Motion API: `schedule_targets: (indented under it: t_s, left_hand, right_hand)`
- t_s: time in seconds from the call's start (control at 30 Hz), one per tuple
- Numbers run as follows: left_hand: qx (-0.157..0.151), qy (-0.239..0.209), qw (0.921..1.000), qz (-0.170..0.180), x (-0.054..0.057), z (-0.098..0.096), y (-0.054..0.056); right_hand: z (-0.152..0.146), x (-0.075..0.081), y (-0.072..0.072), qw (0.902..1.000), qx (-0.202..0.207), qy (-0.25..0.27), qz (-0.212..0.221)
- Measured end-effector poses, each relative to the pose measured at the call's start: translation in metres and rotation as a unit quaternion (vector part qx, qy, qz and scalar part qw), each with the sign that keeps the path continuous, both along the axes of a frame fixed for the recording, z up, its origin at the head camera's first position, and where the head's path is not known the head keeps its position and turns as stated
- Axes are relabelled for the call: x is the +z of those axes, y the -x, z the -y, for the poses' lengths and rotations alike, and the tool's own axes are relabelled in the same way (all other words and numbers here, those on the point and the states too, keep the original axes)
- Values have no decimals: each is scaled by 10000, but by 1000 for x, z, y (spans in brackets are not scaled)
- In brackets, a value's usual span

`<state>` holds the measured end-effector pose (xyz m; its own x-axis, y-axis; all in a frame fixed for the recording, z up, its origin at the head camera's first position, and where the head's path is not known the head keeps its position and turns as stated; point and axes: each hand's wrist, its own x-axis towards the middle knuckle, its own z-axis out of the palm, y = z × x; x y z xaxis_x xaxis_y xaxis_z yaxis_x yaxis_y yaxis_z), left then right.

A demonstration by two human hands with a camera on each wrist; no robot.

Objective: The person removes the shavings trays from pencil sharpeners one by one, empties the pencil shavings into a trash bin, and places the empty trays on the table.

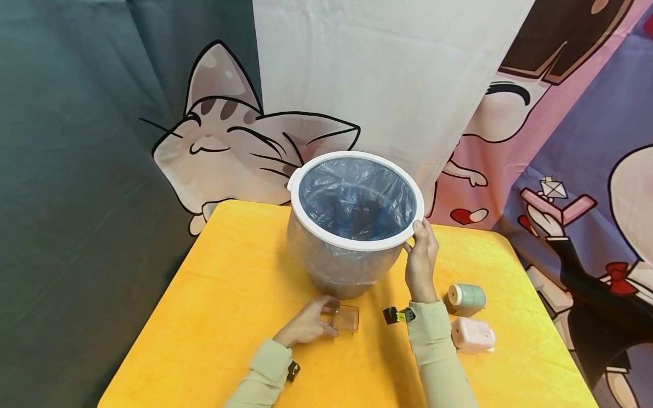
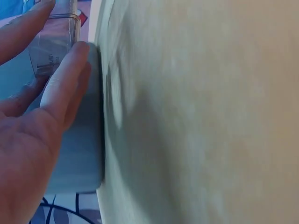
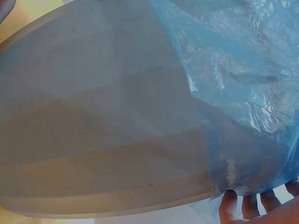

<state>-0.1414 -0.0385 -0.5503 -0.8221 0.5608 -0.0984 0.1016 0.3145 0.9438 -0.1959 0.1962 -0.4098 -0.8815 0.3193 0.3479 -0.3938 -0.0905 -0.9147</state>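
A greyish translucent bin [image 1: 318, 252] with a white rim stands upright on the yellow table. It is lined with a thin blue plastic bag [image 1: 357, 198], whose edge hangs down outside the wall in the right wrist view. My right hand [image 1: 422, 263] grips the rim at its right side, thumb on top and fingers [image 3: 227, 207] underneath, against the bag. In front of the bin's base, my left hand [image 1: 308, 324] holds a small clear plastic box [image 1: 348, 318] between thumb and fingers, low at the table. The left wrist view shows the box [image 2: 53, 44] between the fingertips.
Right of my right forearm lie a green roll-like item [image 1: 466, 298] and a pink boxy item [image 1: 473, 334]. The yellow tabletop [image 1: 229, 283] extends to both sides of the bin. A cartoon-printed cloth [image 1: 398, 73] hangs behind the table.
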Motion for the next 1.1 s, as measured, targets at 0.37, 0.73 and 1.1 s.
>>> schedule_targets:
  t_s: [0.37,0.73,1.1]
  left_hand:
    - [24,-118,9999,119,-3,-34,-2]
    - [52,-419,9990,149,-11,-64,-1]
    - [62,423,9977,-519,-8,-74,-2]
  right_hand:
    - [1,0,-1,9999,-95,-76,67]
    - [1,1,-3,9997,-146,-175,116]
    - [1,0,-4,9998,-85,-127,134]
